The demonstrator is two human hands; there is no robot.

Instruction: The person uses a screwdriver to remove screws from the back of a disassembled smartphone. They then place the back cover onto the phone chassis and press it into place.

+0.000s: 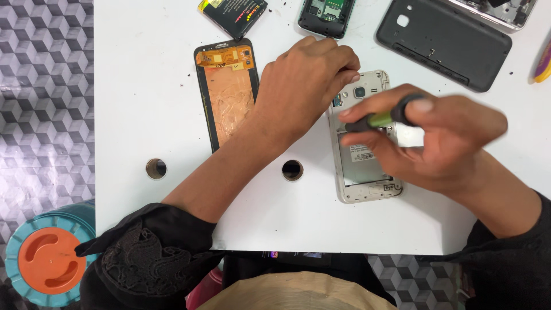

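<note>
An opened phone body [363, 166] with a pale gold frame lies back-up on the white table [149, 86], its camera lens and battery bay exposed. My left hand [304, 80] rests on the phone's upper left corner, fingers curled against the frame. My right hand [436, 138] holds a small screwdriver [381, 119] with a black and green handle, lying across the phone's upper half. Its tip is hidden by my fingers.
A detached screen panel [227, 92] with copper-coloured backing lies left of my left hand. At the back are a battery [232, 14], a small dark phone part [326, 17] and a dark grey back cover [443, 40]. Two round holes [156, 169] pierce the table. A teal and orange container [49, 261] stands at lower left.
</note>
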